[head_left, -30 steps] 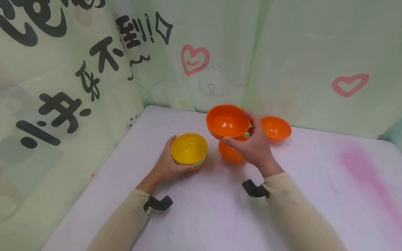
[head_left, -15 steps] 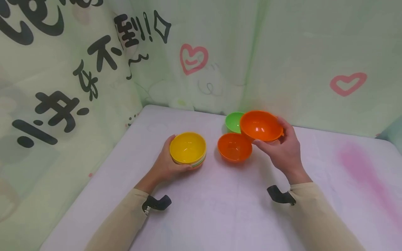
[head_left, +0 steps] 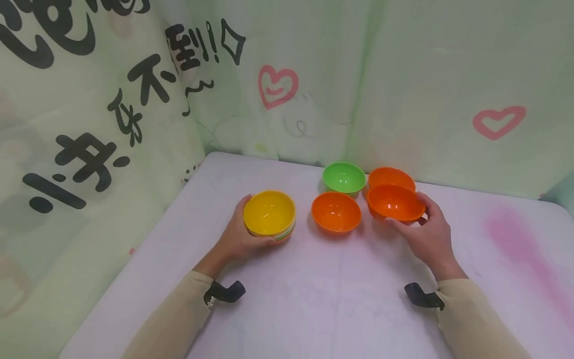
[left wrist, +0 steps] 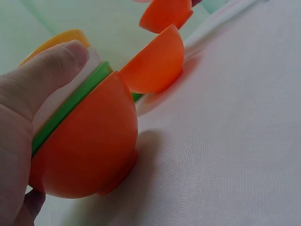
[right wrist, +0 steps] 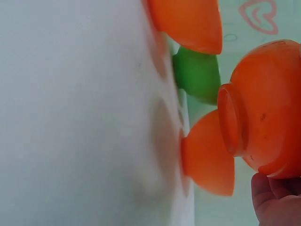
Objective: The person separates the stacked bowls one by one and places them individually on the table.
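My left hand [head_left: 239, 238] grips a stack of nested bowls with a yellow bowl [head_left: 269, 213] on top. White and green rims show beneath it, and an orange bowl [left wrist: 89, 141] forms the bottom. By its rim and side, my right hand [head_left: 428, 237] holds another orange bowl [head_left: 396, 202]; the right wrist view has its foot ring raised off the table. Between the hands an orange bowl [head_left: 336, 213] stands upright. Behind that is a green bowl [head_left: 344, 178], and to the green one's right an orange bowl [head_left: 391, 176], partly hidden by the held bowl.
A white cloth covers the table [head_left: 287, 309], with a pink stain [head_left: 515, 239] on the right. Pale green curtains [head_left: 426, 75] hang along the back edge and the left side, printed with black characters and pink hearts.
My right hand has carried its orange bowl rightward and lower, from above the middle orange bowl to in front of the back right one. The green bowl is now uncovered. The left hand stays put.
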{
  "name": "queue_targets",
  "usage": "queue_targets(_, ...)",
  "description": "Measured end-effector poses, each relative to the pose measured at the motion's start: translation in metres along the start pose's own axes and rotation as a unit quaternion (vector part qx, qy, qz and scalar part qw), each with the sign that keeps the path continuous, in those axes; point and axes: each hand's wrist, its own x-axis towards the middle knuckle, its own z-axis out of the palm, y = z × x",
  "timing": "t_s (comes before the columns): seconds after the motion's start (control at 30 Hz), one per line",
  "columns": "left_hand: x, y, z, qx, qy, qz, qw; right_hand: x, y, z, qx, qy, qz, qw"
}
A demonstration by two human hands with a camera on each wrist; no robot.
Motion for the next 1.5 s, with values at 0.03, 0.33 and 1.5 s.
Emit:
queue_targets(0.03, 0.000, 0.000, 0.000, 0.000, 0.001, -0.002, 1.0000, 0.000, 0.002, 0.000, -0.002, -0.003, 0.005, 1.0000)
queue_targets(0.33, -0.001, -0.002, 0.000, 0.007, 0.003, -0.011, 0.9999, -0.002, 0.011, 0.000, -0.020, -0.040, 0.030, 0.9985)
queue_targets(1.5, -0.004, 0.002, -0.002, -0.008, -0.007, 0.002, 0.9999, -0.006, 0.013, -0.022, -0.086, -0.181, 0.038, 0.9789)
